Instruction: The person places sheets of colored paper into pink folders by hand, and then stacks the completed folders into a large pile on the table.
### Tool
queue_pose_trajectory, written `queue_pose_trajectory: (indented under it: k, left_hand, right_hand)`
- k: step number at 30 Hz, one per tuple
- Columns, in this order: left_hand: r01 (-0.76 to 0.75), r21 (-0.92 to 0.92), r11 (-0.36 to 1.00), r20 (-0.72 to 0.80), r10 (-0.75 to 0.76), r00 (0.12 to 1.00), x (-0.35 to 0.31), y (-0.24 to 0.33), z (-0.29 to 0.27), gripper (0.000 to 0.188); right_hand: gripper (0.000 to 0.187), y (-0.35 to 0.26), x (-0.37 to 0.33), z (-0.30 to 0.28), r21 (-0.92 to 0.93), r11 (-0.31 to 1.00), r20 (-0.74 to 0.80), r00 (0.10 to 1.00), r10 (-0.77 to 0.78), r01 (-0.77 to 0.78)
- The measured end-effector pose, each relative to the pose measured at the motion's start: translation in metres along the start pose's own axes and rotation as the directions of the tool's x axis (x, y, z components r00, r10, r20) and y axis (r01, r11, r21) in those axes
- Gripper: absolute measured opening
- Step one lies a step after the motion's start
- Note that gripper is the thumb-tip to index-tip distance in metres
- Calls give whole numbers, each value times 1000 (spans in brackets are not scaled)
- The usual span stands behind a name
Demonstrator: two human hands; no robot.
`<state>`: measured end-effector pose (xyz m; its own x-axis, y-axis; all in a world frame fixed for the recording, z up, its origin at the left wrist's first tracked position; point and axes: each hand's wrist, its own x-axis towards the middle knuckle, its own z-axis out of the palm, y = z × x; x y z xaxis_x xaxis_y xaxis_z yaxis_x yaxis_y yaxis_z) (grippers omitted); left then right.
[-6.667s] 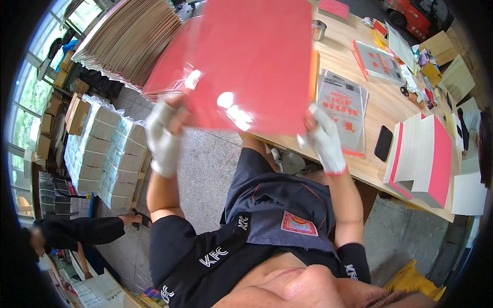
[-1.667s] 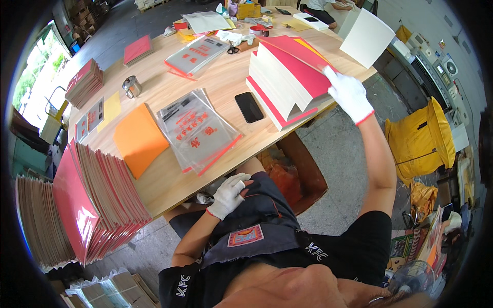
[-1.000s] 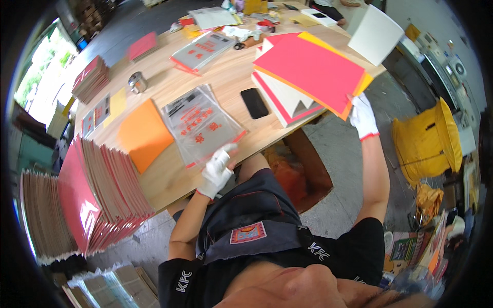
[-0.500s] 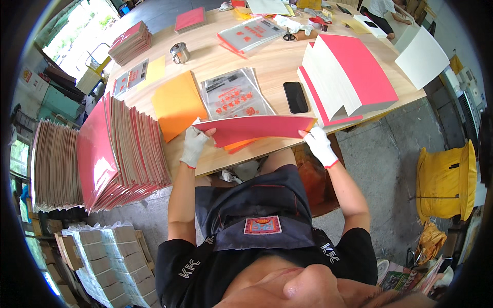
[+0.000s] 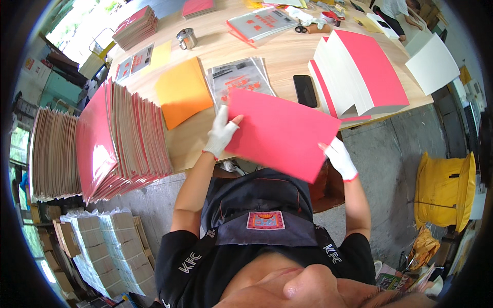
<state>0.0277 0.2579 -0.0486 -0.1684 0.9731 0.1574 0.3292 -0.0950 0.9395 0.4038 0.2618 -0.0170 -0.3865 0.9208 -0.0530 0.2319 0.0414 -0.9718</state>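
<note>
A flat pink-red sheet, card-like (image 5: 282, 133), is held up between my two gloved hands, tilted with its right end lower. My left hand (image 5: 222, 132) grips its left edge, the bare thumb lying on the top face. At the right edge my right hand (image 5: 339, 156) pinches it, thumb on top as well. Both white gloves leave the thumb tips bare. Beyond the sheet lie printed clear plastic sleeves (image 5: 239, 74), partly covered by it. Orange paper (image 5: 184, 92) rests to their left, and a black phone (image 5: 305, 91) to their right.
Tall stacks of filled red folders (image 5: 123, 138) stand at the table's left edge. At right are thick white paper stacks with pink covers (image 5: 367, 69). A metal mug (image 5: 186, 38), scissors (image 5: 301, 30) and more sleeves (image 5: 262, 23) lie farther back. Another person (image 5: 398, 15) is at far right.
The pink-red sheet has swung from nearly edge-on to showing its broad face, slanting down to the right. My left hand moved right and up; my right hand moved slightly right and lower.
</note>
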Motion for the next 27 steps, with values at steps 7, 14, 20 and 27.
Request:
queue_pose_trajectory:
  k: [7,14,20,27]
  left_hand:
    - [-241,837,492,224,94,970,2,-40,28,37]
    - [-197,707,680,188,88,978,5,-48,10,35]
    - [-141,653,744,118,84,989,-6,-31,-4,25]
    - [-89,377,922,122,45,991,10,-20,-16,23]
  right_hand:
    - [53,37,-53,-40,622,700,137,929,342,-350]
    - [48,72,-53,-28,672,671,28,916,399,-313]
    - [37,66,-62,18,838,503,-42,895,444,-211]
    - [38,50,-61,26,905,377,44,927,373,-195]
